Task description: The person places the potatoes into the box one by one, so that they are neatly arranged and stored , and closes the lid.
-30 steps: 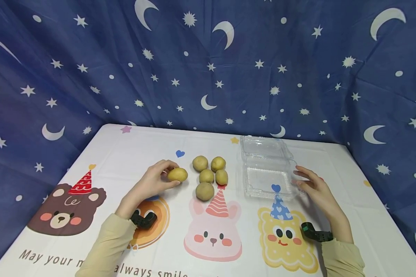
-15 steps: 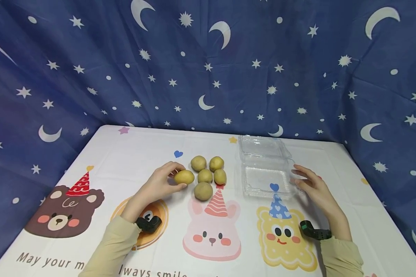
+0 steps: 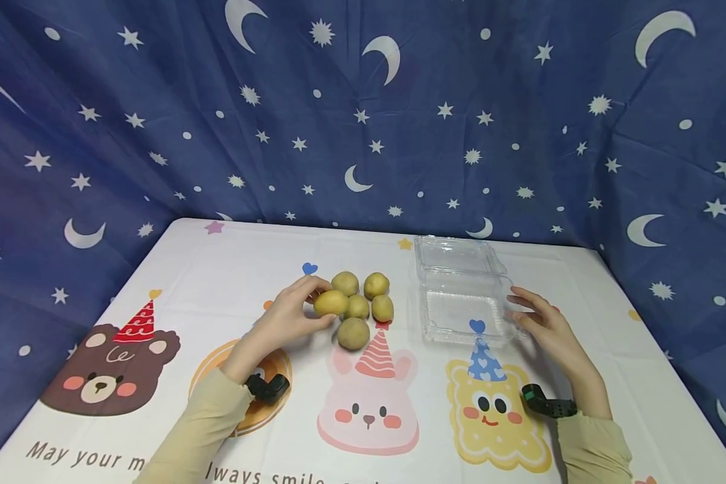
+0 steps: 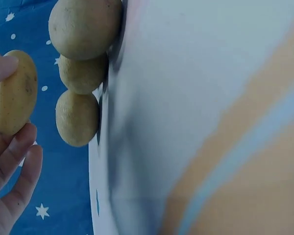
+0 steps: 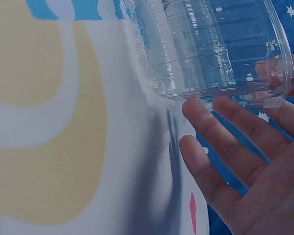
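My left hand (image 3: 290,314) holds a yellow potato (image 3: 330,303) between thumb and fingers. In the left wrist view that potato (image 4: 13,93) is apart from the several other potatoes (image 4: 78,117). In the head view it overlaps the left side of the group; one potato (image 3: 353,333) lies nearest the front. My right hand (image 3: 547,326) is at the right edge of a clear plastic clamshell box (image 3: 464,314), whose lid (image 3: 456,255) lies back. In the right wrist view the thumb shows through the box's (image 5: 201,54) plastic, over its rim, and fingertips touch the outer wall.
A white tablecloth (image 3: 218,296) printed with cartoon figures covers the table. A blue curtain (image 3: 314,121) with moons and stars hangs behind and at both sides. The box stands to the right of the potato group.
My left hand has moved right with the potato, from beside the group to its left edge. My right hand and the box have stayed in place; the head view has shifted slightly.
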Tool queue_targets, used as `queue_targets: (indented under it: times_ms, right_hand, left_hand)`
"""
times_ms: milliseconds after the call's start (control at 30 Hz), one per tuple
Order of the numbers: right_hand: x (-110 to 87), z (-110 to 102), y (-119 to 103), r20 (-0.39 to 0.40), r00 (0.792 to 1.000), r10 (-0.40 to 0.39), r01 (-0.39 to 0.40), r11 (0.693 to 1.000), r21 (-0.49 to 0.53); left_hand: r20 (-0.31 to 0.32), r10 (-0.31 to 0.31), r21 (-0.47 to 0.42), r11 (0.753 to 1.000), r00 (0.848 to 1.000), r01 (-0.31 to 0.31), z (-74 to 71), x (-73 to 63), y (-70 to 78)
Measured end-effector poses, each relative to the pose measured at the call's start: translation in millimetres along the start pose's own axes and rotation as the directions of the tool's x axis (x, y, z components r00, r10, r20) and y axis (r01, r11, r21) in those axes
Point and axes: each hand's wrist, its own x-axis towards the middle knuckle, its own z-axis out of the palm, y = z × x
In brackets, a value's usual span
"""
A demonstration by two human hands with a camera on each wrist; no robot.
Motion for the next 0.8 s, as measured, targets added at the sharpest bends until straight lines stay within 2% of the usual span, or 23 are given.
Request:
queue_targets:
  times_ms: [167,500,800]
  right_hand:
    - [-0.2,0,0,-0.006,1.000,-0.008,0.008,1.000,0.002]
    - [0.2,1,0,-0.008,1.000,-0.017,0.017,0.999,0.030]
    - [0.7,1,2,-0.012,1.000,-0.021,0.021,0.999,0.037]
  left_hand:
    - [-0.011,0.013,-0.011,1.000,1.000,-0.013,2.8,8.3,5.9]
    - [0.017,0.043,-0.023,0.999,0.999,-0.042,11.7,27.4,22.1]
    - [0.057,0.017,-0.018,1.000,0.998,-0.016,20.5,43.9,37.0]
